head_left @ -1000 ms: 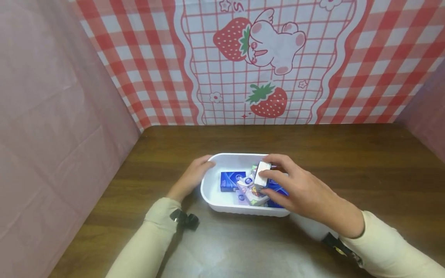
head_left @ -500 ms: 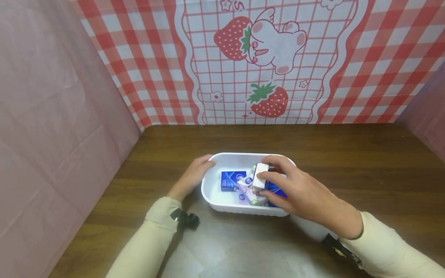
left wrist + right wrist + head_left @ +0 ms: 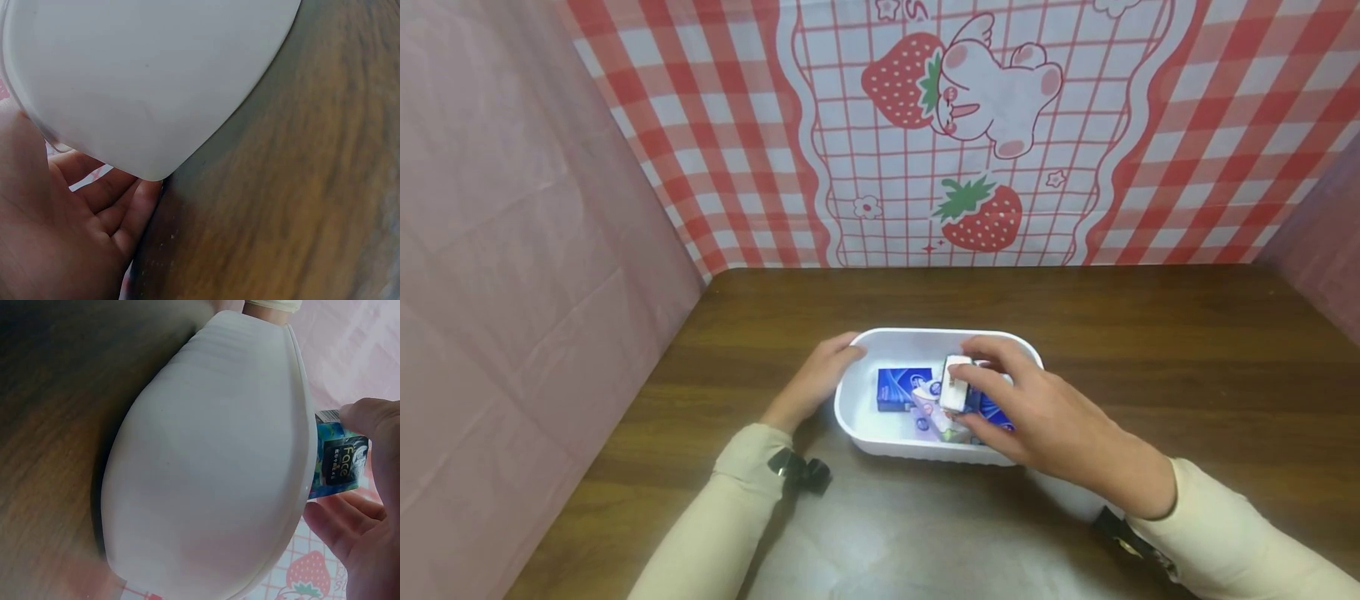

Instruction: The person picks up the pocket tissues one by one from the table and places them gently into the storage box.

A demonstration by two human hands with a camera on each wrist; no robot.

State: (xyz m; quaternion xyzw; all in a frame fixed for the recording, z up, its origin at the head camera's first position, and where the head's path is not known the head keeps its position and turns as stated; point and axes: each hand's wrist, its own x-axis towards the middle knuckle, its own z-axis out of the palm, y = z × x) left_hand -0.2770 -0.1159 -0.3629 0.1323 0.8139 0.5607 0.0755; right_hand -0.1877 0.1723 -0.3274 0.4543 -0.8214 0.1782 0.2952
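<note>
A white oval plastic basin (image 3: 917,451) stands on the table. My left hand (image 3: 816,379) holds its left end, thumb over the rim; in the left wrist view that hand's fingers (image 3: 112,200) reach along the outside wall. Over the basin's right half, my right hand (image 3: 1060,412) pinches a small tissue pack (image 3: 953,396) between thumb and fingers, its white end facing up. The right wrist view shows this tissue pack (image 3: 337,462) as blue-green with a dark "Face" label. Below it lie a blue pack (image 3: 898,390), a pale purple-and-white pack (image 3: 931,417) and another blue pack (image 3: 995,411), partly hidden by the fingers.
The basin rests on a brown wooden table (image 3: 760,321). A red-and-white checked cloth (image 3: 880,167) with strawberries hangs behind it, and pinkish cloth (image 3: 535,250) hangs at the left side. Dark straps sit on both sleeves.
My right hand has shifted slightly left with the tissue pack, which has turned a little more upright. My left hand stays on the basin's end.
</note>
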